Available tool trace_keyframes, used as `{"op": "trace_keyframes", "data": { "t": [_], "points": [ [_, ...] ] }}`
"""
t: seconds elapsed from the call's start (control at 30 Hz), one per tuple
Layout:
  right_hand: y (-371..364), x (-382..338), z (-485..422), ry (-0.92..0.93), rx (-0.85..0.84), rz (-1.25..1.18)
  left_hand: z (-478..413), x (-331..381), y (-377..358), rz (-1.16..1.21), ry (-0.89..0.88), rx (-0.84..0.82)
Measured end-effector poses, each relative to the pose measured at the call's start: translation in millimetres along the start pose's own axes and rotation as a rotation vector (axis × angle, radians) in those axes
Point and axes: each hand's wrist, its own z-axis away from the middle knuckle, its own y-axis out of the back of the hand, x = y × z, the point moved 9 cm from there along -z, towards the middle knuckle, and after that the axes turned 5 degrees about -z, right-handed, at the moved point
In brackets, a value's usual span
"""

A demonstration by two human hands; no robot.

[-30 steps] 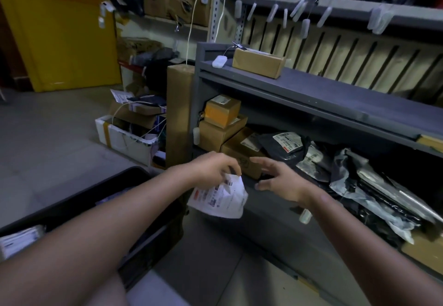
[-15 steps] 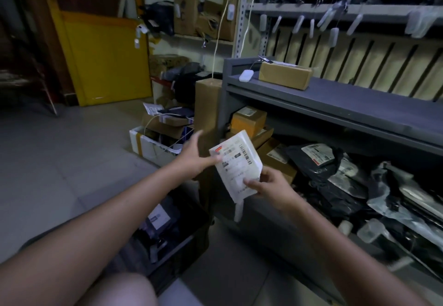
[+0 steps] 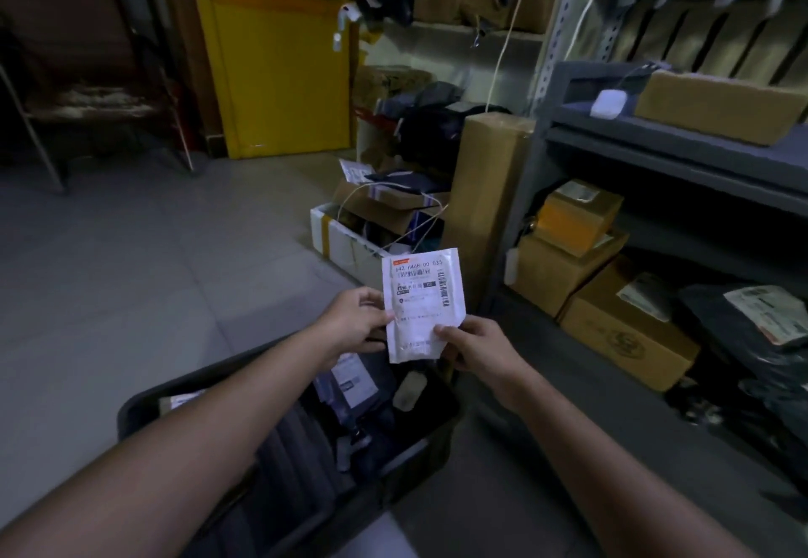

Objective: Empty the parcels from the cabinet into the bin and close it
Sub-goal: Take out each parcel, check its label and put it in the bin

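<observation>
Both bare hands are on one parcel here. It's a flat white pouch [image 3: 422, 304], thin and papery, a bit crinkled, roughly rectangular with a printed label and barcodes facing me. It's held upright in the air over the far end of the bin [image 3: 144, 404], touching neither the bin nor the shelves.

The left grip [image 3: 354, 325] pinches the pouch's left edge, thumb on the front. The right grip [image 3: 476, 347] pinches the lower right corner the same way, thumb on the label side and the other fingers tucked behind.

The bin is a black plastic tub with rounded corners, sitting open on the grey tiled floor [image 3: 131, 273]. It holds dark soft bags and a labelled packet [image 3: 350, 378].

To the right is the cabinet [image 3: 656, 151], grey painted metal with flat shelves. The lower shelf has matte brown cardboard boxes [image 3: 629, 339], with a smaller orange-sided box [image 3: 577, 216] stacked on top, then glossy black poly bags [image 3: 743, 339] with white labels further right. One long carton [image 3: 717, 105] lies on the upper shelf. A tall narrow carton [image 3: 489, 199] stands on end against the cabinet's left side.
</observation>
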Motion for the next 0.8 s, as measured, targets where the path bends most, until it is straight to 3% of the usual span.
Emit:
{"op": "trace_keyframes", "data": {
  "t": [0.2,0.4,0.8],
  "points": [
    [-14,40,-59,0.048,0.117,0.058,-45,-50,25,0.072,0.052,0.072],
    [-44,99,-129,0.015,0.076,0.118,-102,-129,38,0.073,0.137,0.116],
    [-94,224,-250,-0.031,-0.082,0.523,-196,-281,34,0.142,0.321,0.153]
  ]
}}
